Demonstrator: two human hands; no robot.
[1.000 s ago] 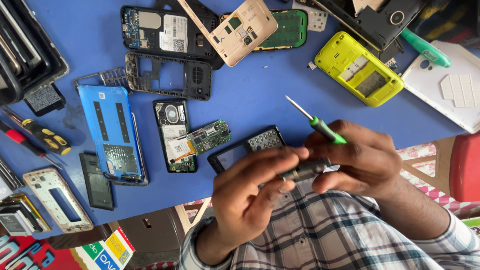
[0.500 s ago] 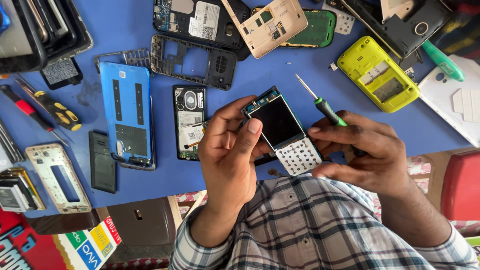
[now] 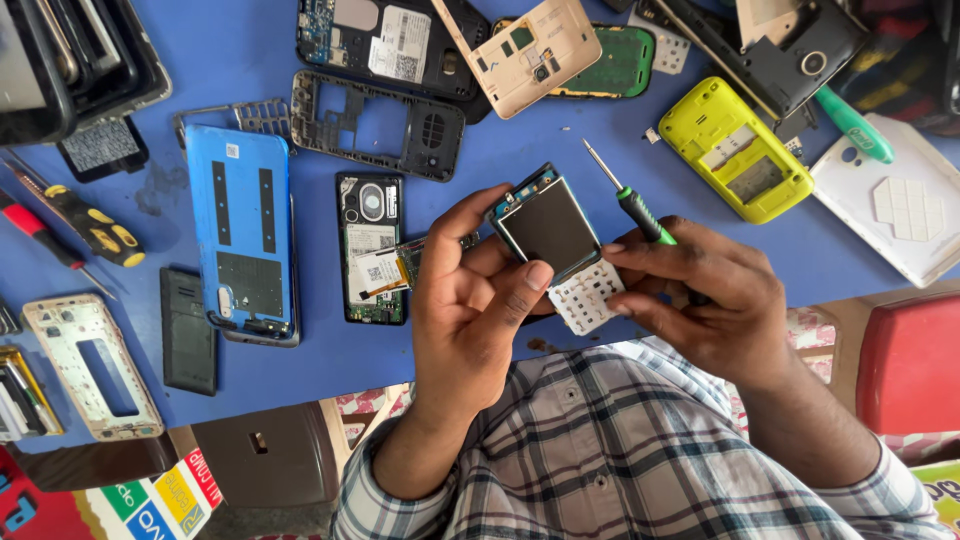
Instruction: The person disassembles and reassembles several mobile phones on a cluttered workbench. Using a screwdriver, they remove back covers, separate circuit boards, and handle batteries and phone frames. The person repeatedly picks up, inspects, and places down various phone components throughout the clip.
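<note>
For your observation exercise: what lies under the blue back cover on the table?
Under the blue back cover a dark phone body's edge shows along its right and bottom sides, on the blue table. The rest is covered.

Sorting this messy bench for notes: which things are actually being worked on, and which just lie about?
In hand:
- left hand, keypad phone board
- right hand, green screwdriver

Lying about:
- blue back cover
- yellow phone shell
- black frame
- yellow-black screwdriver
</note>
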